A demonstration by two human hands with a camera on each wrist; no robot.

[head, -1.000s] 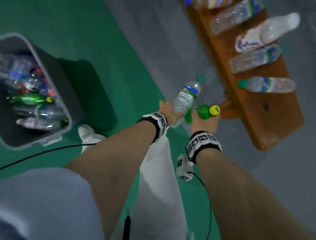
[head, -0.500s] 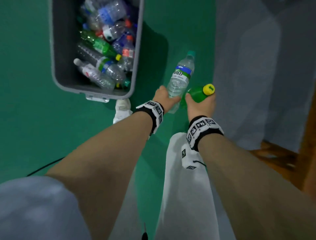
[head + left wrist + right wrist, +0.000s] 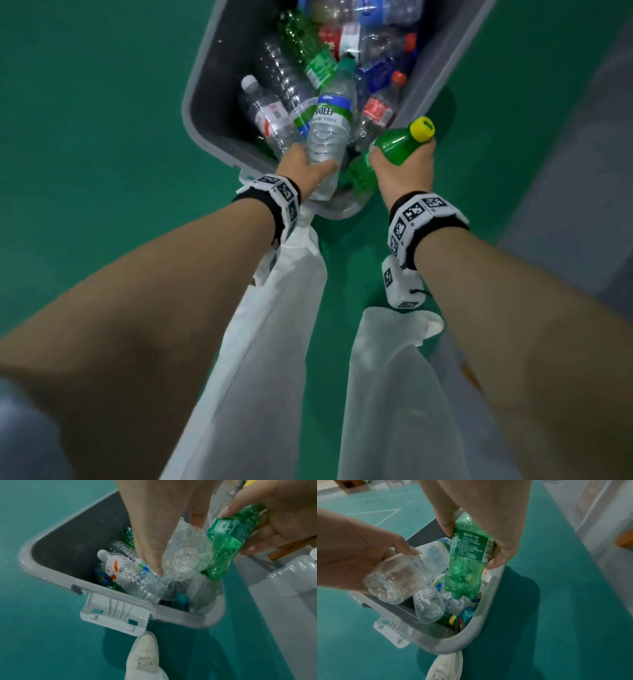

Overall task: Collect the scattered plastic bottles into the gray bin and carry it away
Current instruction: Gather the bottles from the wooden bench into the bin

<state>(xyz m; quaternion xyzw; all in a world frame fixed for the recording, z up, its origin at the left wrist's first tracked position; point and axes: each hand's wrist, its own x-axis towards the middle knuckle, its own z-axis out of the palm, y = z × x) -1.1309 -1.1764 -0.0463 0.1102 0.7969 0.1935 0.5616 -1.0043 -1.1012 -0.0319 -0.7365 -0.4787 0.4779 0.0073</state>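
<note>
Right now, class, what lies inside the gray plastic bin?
The gray plastic bin holds a heap of clear, green and red-labelled plastic bottles. Its floor and the bottles underneath are covered by that heap.

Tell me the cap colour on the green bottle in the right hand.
Yellow. The cap on the green bottle shows best in the head view.

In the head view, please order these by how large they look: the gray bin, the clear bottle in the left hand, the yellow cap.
1. gray bin, cut off at the top edge.
2. clear bottle.
3. yellow cap.
</note>
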